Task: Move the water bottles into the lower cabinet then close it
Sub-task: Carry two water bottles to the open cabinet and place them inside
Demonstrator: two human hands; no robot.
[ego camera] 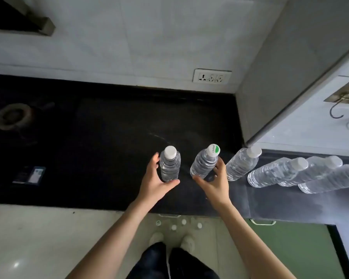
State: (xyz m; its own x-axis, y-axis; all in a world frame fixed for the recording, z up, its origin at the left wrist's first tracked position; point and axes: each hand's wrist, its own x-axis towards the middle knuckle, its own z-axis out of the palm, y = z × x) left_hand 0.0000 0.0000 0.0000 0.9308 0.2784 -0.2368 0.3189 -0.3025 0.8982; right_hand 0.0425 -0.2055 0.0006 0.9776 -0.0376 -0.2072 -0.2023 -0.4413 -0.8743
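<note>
Several clear water bottles stand in a row on the black countertop (109, 141). My left hand (156, 182) wraps around a white-capped bottle (169, 165), thumb at its base and fingers behind it. My right hand (216, 182) curls round a bottle with a green-and-white cap (205, 162). Further bottles (242, 164) (276, 172) (328, 181) stand to the right, untouched. White caps of several more bottles (173, 227) show on the floor by my shoes. The lower cabinet's green front (290, 250) and its handle (263, 222) sit under the counter edge; its inside is hidden.
A gas burner (10, 115) sits on the counter at far left, with a small flat card-like object (29, 175) nearer the edge. A wall socket (212, 75) is behind the counter. A grey cabinet side (280, 77) and wall hooks (343, 99) stand at right.
</note>
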